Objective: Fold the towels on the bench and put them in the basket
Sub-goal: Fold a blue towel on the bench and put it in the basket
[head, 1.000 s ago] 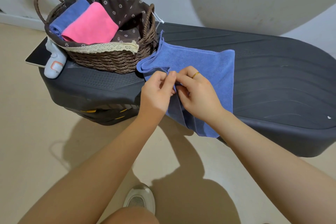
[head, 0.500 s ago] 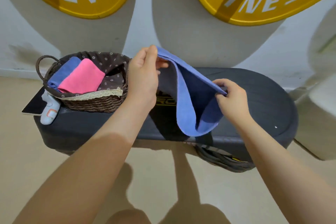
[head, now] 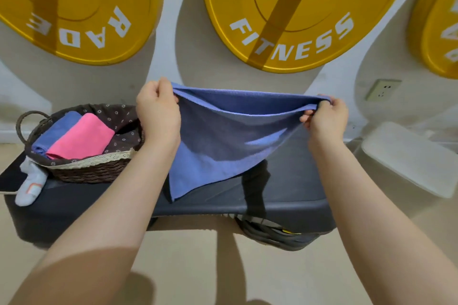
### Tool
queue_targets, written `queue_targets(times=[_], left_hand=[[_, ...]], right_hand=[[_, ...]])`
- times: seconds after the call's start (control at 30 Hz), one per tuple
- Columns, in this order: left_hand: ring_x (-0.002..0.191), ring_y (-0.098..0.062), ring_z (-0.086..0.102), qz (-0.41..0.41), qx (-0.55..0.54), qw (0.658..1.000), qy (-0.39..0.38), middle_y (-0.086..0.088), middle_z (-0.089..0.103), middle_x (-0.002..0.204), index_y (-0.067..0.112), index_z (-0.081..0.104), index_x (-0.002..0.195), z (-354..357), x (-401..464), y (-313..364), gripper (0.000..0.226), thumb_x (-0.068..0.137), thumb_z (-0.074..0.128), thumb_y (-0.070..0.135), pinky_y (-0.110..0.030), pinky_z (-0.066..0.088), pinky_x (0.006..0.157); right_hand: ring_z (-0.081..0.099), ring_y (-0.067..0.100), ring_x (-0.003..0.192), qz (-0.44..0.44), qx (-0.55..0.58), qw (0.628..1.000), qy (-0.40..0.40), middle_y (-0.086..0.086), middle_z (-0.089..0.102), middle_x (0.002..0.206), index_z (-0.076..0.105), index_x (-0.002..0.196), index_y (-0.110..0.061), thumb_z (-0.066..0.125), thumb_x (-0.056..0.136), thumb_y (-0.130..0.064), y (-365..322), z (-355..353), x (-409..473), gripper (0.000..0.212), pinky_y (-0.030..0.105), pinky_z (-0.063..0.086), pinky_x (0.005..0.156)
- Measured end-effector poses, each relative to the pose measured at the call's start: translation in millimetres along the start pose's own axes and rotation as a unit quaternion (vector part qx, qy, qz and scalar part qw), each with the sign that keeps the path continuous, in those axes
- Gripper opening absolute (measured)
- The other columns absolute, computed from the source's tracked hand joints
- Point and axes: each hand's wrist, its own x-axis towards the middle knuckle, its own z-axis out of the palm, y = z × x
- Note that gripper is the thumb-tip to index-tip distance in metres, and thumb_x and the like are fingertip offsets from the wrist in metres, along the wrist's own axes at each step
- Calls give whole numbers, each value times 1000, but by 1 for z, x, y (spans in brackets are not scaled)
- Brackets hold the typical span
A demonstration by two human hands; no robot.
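The left hand (head: 158, 112) and right hand (head: 326, 116) each pinch a top corner of the blue towel (head: 223, 141), stretched above the tabletop (head: 292, 195). It looks soft, light and limp, so corners give the surest hold.

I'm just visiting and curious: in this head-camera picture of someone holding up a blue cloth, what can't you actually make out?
- Bench top behind the held towel: hidden by the cloth, so any remaining towels can't be seen.
- Fingertips of the left hand and right hand: tucked into the towel's edge.
- Basket bottom: covered by the folded blue towel and pink towel.
- Flat dark object at the left: cut off by the picture's edge.
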Motion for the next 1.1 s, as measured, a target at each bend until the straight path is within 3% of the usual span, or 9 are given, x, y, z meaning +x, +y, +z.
queue_targets(times=[0.13,0.27,0.4,0.57,0.63,0.7,0.8,0.93,1.1], left_hand=[[53,-19,28,-3,-88,996,14,2,34,52,27,37,43,3,4,3,38,80,44,29,-33,23,53],[57,-20,29,-14,-68,998,8,-1,33,55,25,36,44,12,13,-8,36,79,43,30,-36,23,56],[51,-17,51,-77,3,997,16,0,51,59,19,44,56,28,33,-28,34,90,42,18,-30,35,59],[92,-13,61,-156,-141,977,-21,7,58,81,22,50,74,51,58,-9,28,99,38,21,-22,44,74],[97,-11,60,-148,-211,966,-35,9,59,88,23,51,82,59,62,14,24,100,36,22,-20,44,84],[92,-8,63,-126,-235,963,-43,9,61,91,24,51,87,64,63,27,21,100,35,24,-17,46,79],[76,-5,62,-114,-176,977,-39,10,60,86,27,51,83,65,56,17,22,100,37,25,-15,42,61],[42,-3,48,-174,-6,980,-93,-1,56,69,19,52,69,50,41,-44,26,94,47,15,-15,31,40],[36,-9,49,-221,233,929,-184,-7,60,60,11,53,54,24,8,-108,30,83,51,9,-22,35,47]], right_hand=[[41,5,36,-49,171,983,39,1,46,67,44,85,-24,28,95,-2,-26,2,-3,29,16,35,38],[43,3,40,-84,119,988,53,-3,47,66,43,94,-23,29,95,-3,-15,11,10,24,15,38,45],[52,8,51,-32,75,996,32,-3,51,65,40,96,-23,32,95,-7,3,25,32,18,20,48,58],[55,8,65,-13,141,990,-15,-2,51,75,40,81,-24,34,97,-4,-15,42,65,26,17,51,62],[56,9,67,-34,196,980,-28,0,53,74,39,80,-23,34,96,-2,-34,43,73,28,15,52,64],[56,7,68,-63,232,970,-31,1,54,73,39,80,-23,35,95,0,-47,41,78,28,16,51,66],[60,8,68,-61,218,974,-18,0,58,77,39,79,-24,36,94,-1,-42,30,81,28,17,51,65],[60,14,58,-56,5,998,37,5,58,76,42,78,-26,37,91,-2,25,3,70,28,24,48,53],[64,34,81,-9,-222,975,-23,1,59,69,57,83,-18,44,84,-5,99,-30,49,19,46,55,79]])
